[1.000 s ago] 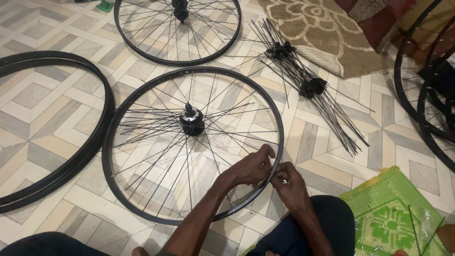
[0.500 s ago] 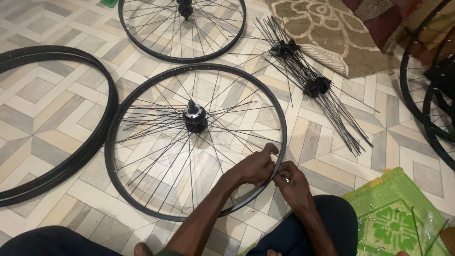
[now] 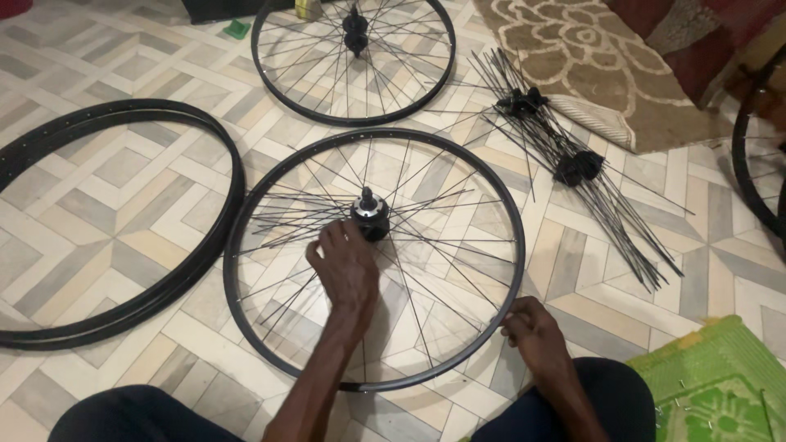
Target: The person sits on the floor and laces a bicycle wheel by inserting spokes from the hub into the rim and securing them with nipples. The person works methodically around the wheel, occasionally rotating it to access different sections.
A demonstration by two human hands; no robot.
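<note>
Patterned floor tiles carry the spoked wheel (image 3: 374, 260) flat under both hands: left hand (image 3: 348, 266) rests loosely open on spokes beside the hub (image 3: 370, 218), right hand (image 3: 530, 327) pinches the rim's near edge; light, rigid hoop, thin bendable spokes, so the rim is likely the safest hold.

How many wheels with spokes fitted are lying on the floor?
2 fully seen: one wheel under the left hand and right hand, another wheel beyond it. A dark rim at the right edge may be a third.
</note>
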